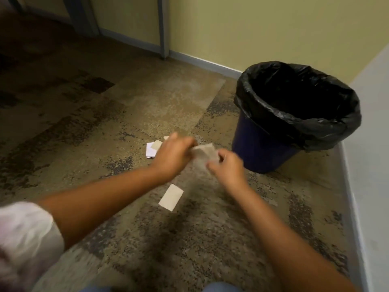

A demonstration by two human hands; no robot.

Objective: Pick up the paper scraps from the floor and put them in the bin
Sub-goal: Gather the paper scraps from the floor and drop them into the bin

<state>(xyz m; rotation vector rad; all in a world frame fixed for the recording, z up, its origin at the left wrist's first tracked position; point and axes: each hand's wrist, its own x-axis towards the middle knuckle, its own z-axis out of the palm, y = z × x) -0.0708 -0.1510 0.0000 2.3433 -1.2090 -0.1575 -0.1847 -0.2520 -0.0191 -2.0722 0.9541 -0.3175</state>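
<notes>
I have one paper scrap [203,154] held between both hands, up off the floor. My left hand [174,157] pinches its left edge with curled fingers and my right hand [228,168] grips the right side; the scrap is blurred, so I cannot tell exactly how each finger sits on it, only that both hands have hold of it.

The bin [263,148] stands to the right and a little beyond my hands, near the corner of the wall, its black liner [299,121] folded over the rim and the mouth wide open. My right hand is the nearer one to it, just beside the blue wall of the bin, so I judge the carry should go up and to the right, lifting over the rim before letting go.

Scraps are still on the floor. One pale rectangular scrap [171,197] lies flat below my hands, between my forearms, its long axis running from lower left to upper right. A small pile of scraps [153,149] lies just beyond and to the left of my left hand, partly hidden by it. Both are closer to my left hand than to my right, so I expect that hand should gather them while the right one feeds the bin.
</notes>
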